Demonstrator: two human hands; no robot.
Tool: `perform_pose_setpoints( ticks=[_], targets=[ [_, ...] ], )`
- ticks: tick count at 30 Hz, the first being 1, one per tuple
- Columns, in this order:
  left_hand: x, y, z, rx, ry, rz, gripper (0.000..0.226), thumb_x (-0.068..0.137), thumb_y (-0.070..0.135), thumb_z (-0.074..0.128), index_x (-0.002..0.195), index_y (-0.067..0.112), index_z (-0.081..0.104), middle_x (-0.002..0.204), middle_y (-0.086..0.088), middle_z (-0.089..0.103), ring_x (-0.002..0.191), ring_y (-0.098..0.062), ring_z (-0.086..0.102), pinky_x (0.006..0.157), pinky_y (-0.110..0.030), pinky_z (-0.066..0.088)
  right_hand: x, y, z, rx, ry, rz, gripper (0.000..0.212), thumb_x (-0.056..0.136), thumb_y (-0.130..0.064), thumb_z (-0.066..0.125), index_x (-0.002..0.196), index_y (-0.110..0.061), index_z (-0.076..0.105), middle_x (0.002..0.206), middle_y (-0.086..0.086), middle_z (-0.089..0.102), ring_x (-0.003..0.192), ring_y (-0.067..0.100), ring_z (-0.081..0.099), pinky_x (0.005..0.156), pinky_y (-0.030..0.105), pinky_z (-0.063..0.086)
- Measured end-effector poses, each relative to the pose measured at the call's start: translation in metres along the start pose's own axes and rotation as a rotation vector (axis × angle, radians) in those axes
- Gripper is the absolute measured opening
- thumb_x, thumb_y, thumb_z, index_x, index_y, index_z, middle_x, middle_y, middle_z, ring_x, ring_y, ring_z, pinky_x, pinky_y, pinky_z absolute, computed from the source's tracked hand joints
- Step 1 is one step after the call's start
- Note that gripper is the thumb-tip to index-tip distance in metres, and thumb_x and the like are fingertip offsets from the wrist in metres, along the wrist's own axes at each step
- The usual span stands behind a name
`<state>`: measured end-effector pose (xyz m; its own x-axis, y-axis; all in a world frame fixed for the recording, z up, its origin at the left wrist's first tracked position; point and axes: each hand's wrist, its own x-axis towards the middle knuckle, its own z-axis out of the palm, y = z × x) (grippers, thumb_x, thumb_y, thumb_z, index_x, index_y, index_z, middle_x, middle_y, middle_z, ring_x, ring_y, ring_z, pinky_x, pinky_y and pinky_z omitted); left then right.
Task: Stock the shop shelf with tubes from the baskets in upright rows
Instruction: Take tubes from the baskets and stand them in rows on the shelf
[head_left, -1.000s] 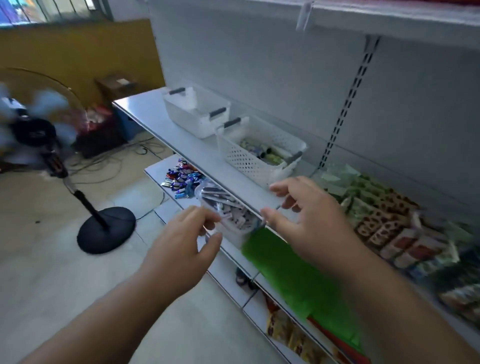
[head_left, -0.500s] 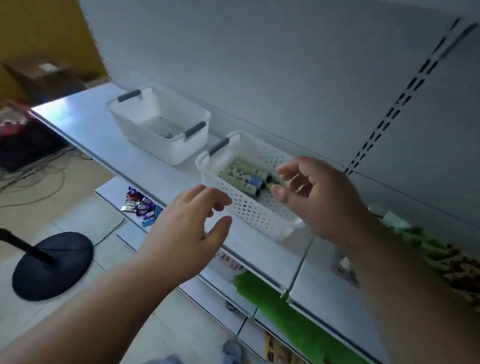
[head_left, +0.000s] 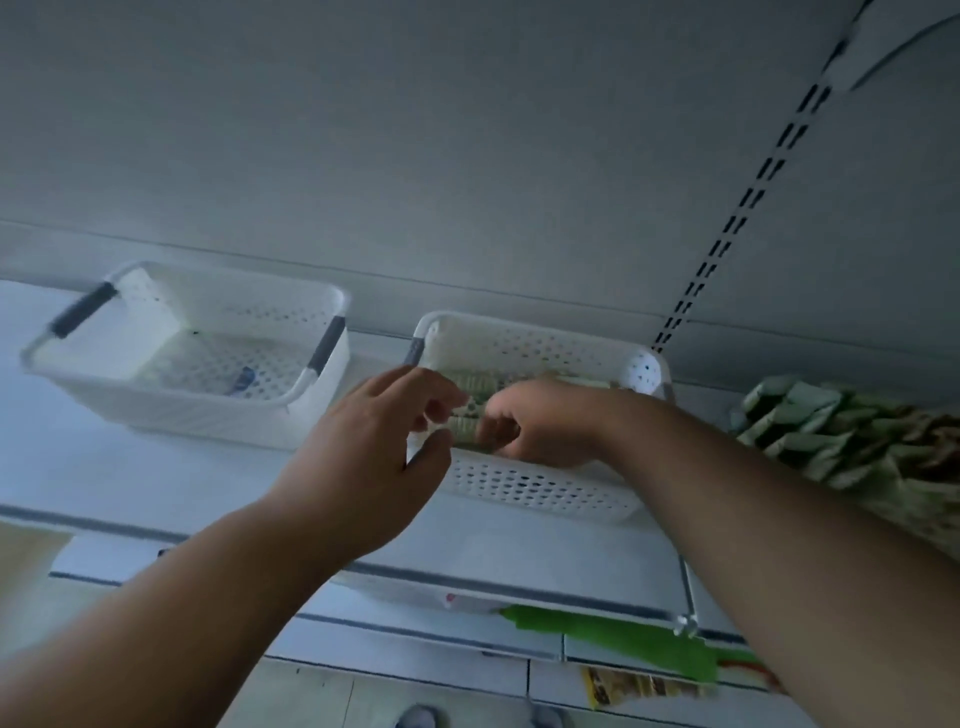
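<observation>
Two white perforated baskets stand on the pale shelf (head_left: 171, 478). The right basket (head_left: 540, 488) holds several greenish tubes (head_left: 470, 421) lying flat. My right hand (head_left: 540, 423) is down inside this basket, fingers curled round some of the tubes. My left hand (head_left: 374, 457) hovers at the basket's left rim, fingers loosely bent, thumb apart, holding nothing. The left basket (head_left: 208, 410) holds only a small blue item (head_left: 243, 378).
Green and brown snack packets (head_left: 841, 441) crowd the shelf on the right. The grey back panel has a slotted upright (head_left: 748, 202). Lower shelves show a green sheet (head_left: 623, 644) and yellow packets (head_left: 644, 686). Shoes show at the bottom edge.
The view swung closer to the shelf and darkened. My right hand dropped into the right basket and closed on tubes; my left hand moved up to the basket's left rim.
</observation>
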<state>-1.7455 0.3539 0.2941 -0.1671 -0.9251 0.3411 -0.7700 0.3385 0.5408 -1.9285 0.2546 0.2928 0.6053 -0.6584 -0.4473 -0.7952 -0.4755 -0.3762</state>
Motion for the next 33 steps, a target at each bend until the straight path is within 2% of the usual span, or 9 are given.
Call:
perform_pose_setpoints(
  ticks=[3,5,9,12,17,22,26,30,33],
  targets=[
    [0.003,-0.008,0.0,-0.035,-0.025,0.025,0.021,0.084,0.023,0.057,0.103,0.028,0.06,0.091,0.019,0.057,0.084,-0.004,0.056,0.071,-0.019,0.048,0.002,-0.005,0.0,0.066,-0.043,0.061,0.02,0.093,-0.02,0.06,0.111,-0.022,0.069,0.108,-0.008,0.069,0.094,0.01,0.064,0.079,0.024,0.053],
    [0.006,-0.012,0.002,-0.066,-0.043,0.039,0.02,0.085,0.017,0.06,0.102,0.027,0.06,0.09,0.018,0.056,0.083,-0.004,0.055,0.069,-0.012,0.044,0.004,-0.003,-0.001,0.166,-0.094,0.112,0.018,0.094,-0.021,0.06,0.11,-0.02,0.069,0.106,-0.004,0.07,0.09,0.015,0.067,0.077,0.029,0.057],
    [0.01,-0.016,0.004,-0.118,-0.081,0.038,0.021,0.085,0.016,0.059,0.103,0.026,0.06,0.09,0.018,0.055,0.085,-0.003,0.053,0.069,-0.01,0.043,0.009,0.0,0.0,0.511,-0.227,0.28,0.024,0.095,-0.011,0.053,0.114,-0.005,0.067,0.111,0.017,0.068,0.086,0.028,0.064,0.075,0.036,0.053],
    [0.01,-0.017,0.005,-0.135,-0.118,0.064,0.022,0.085,0.016,0.061,0.105,0.025,0.059,0.091,0.016,0.055,0.085,-0.006,0.053,0.069,-0.016,0.046,0.012,0.001,0.003,0.466,-0.227,0.316,0.023,0.092,-0.02,0.056,0.102,-0.004,0.07,0.104,0.015,0.068,0.088,0.033,0.066,0.082,0.043,0.056],
    [0.012,-0.019,0.004,-0.148,-0.13,0.077,0.023,0.084,0.013,0.063,0.104,0.023,0.059,0.09,0.014,0.057,0.085,-0.008,0.053,0.069,-0.019,0.046,0.006,-0.003,0.0,0.496,-0.195,0.337,0.012,0.094,-0.02,0.054,0.091,-0.014,0.063,0.084,0.005,0.055,0.071,0.019,0.048,0.062,0.03,0.04],
    [0.015,-0.023,0.005,-0.181,-0.133,0.077,0.023,0.084,0.012,0.062,0.101,0.025,0.057,0.09,0.016,0.056,0.085,-0.008,0.052,0.066,-0.018,0.045,-0.003,-0.006,-0.003,0.473,-0.149,0.282,0.012,0.096,-0.025,0.059,0.089,-0.022,0.068,0.084,-0.004,0.064,0.071,0.012,0.057,0.062,0.026,0.043],
    [0.019,-0.023,0.006,-0.209,-0.127,0.058,0.022,0.085,0.012,0.058,0.1,0.027,0.055,0.09,0.016,0.056,0.084,-0.006,0.053,0.066,-0.011,0.041,-0.028,0.004,-0.009,0.49,0.15,0.235,0.011,0.095,-0.03,0.06,0.092,-0.026,0.07,0.091,0.005,0.071,0.072,0.015,0.06,0.067,0.031,0.05],
    [0.033,-0.019,0.006,-0.169,-0.136,0.083,0.017,0.087,0.014,0.056,0.098,0.026,0.054,0.089,0.013,0.056,0.077,-0.006,0.054,0.065,-0.023,0.047,-0.058,0.006,-0.002,0.825,0.531,0.203,0.012,0.096,-0.015,0.059,0.102,-0.018,0.069,0.093,0.005,0.071,0.08,0.014,0.064,0.067,0.029,0.054],
    [0.049,-0.014,0.009,-0.111,-0.14,0.112,0.013,0.091,0.019,0.053,0.102,0.027,0.055,0.09,0.013,0.057,0.075,-0.001,0.054,0.061,-0.012,0.042,-0.078,-0.009,0.012,1.063,0.68,0.156,0.013,0.095,-0.005,0.056,0.101,-0.014,0.063,0.089,0.003,0.066,0.081,0.018,0.067,0.07,0.032,0.055]
  ],
)
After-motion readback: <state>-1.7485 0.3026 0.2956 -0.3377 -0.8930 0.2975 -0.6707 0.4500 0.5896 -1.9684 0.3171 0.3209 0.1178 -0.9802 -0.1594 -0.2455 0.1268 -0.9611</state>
